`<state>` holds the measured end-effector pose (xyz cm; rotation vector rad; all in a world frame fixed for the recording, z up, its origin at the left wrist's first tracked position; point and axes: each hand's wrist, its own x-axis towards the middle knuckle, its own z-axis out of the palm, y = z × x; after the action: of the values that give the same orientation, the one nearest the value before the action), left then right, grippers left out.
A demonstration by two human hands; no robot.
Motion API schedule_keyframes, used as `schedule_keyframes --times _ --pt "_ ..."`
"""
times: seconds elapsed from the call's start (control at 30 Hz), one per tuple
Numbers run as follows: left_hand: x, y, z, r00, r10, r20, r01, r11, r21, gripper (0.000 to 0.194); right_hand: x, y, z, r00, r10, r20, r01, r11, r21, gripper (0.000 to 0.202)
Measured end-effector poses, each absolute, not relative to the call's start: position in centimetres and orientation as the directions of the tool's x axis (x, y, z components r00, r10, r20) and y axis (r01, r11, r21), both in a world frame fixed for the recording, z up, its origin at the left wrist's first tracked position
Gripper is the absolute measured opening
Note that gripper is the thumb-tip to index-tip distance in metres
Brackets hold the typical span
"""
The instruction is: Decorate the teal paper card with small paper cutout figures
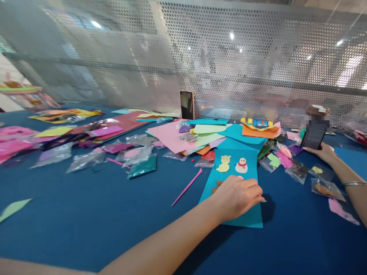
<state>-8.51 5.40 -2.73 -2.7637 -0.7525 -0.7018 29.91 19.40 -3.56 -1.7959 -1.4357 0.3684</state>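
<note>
My left hand (239, 196) reaches in from the lower left, its fingers curled into a pinch over a bright blue sheet (249, 219). Whatever the fingertips hold, if anything, is hidden. A yellow animal figure (225, 164) and a white snowman with a red scarf (241, 165) lie on the upper part of the sheet. Partly covered by this hand are a brown bear shape (217, 186) and a small pink piece. At the right, my right hand (327, 152), with a bangle at the wrist, grips a dark phone (312, 137); its top is pixelated.
A pink plastic stick (187, 187) lies left of the sheet. Small clay bags, including a teal one (142, 166), spread on both sides. Behind are stacked coloured papers (168, 135) and an upright phone (187, 105) before a perforated metal panel (215, 46).
</note>
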Motion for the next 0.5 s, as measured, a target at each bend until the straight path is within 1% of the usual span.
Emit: schedule_keyframes --times 0.1,0.37,0.5 --pt "-8.4 5.4 -2.7 0.755 0.438 0.487 0.53 -0.846 -0.061 0.031 30.6 19.7 -3.6 0.294 0.929 0.226 0.707 -0.052 -0.705 0.047" --pt "-8.2 5.2 -2.8 0.773 0.453 0.444 0.54 -0.837 -0.086 0.028 30.9 20.0 -3.8 0.286 0.926 0.247 0.75 -0.056 -0.659 0.041" --pt "-8.2 5.2 -2.8 0.766 0.465 0.443 0.553 -0.829 -0.086 0.026 31.4 20.1 -4.0 0.254 0.94 0.227 0.744 -0.041 -0.666 0.048"
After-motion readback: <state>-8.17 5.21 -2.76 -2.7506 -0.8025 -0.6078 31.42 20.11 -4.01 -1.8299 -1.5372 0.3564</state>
